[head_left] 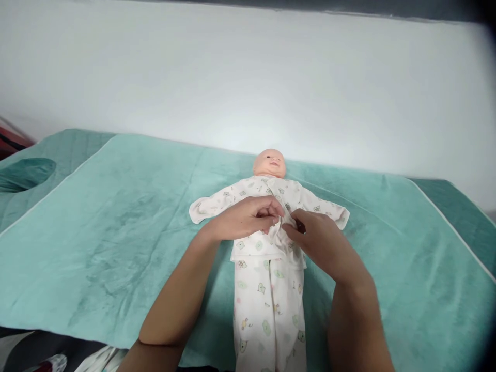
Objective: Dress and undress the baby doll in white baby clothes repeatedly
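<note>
A baby doll (270, 162) lies on its back, its head toward the wall and its arms spread. It wears a white printed baby shirt (256, 247) and matching baby pants (253, 305). Over the middle of the chest, my left hand (253, 214) is closed, fingers curled and thumb near the fingertips at the shirt's front opening. Facing it, my right hand (315, 235) pinches a raised fold of the same shirt front between thumb and fingers. My fingertips are close together and partly hide the shirt's closure. Both sleeves extend past the doll's hands, which do not show.
The doll rests on a wide teal cloth (135, 206) covering the table, with darker teal fabric at both ends. A white wall (232, 77) rises right behind the head. At the lower left, dark and patterned fabric (58, 354) shows past the table's near edge.
</note>
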Available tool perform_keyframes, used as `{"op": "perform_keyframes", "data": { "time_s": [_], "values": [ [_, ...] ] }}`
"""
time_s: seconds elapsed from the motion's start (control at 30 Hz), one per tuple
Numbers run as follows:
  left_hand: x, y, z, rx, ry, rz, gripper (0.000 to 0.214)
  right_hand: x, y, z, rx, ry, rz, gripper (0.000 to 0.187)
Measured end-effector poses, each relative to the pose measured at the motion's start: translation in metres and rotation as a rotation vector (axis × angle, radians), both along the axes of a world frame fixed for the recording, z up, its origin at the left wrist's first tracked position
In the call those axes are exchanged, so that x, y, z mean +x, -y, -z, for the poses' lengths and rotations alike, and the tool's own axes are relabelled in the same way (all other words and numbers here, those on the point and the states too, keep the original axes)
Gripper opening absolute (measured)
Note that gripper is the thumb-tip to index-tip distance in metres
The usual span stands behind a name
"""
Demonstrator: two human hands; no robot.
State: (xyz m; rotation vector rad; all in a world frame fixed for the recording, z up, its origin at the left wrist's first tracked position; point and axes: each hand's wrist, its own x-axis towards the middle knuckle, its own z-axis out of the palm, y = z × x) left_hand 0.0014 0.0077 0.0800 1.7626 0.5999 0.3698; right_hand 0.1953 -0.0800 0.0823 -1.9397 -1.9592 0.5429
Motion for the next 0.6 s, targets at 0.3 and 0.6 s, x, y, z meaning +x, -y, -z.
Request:
{"op": "perform_keyframes", "data": {
  "time_s": [0.3, 0.6],
  "values": [
    [-0.001, 0.001, -0.001, -0.002, 0.032, -0.020, 0.013, 0.005, 0.016, -0.016, 0.103, 0.050, 0.107, 0.029],
    [0.000, 0.002, -0.003, 0.003, 0.030, -0.049, 0.012, 0.001, 0.008, -0.008, 0.134, 0.035, 0.154, 0.023]
  ]
}}
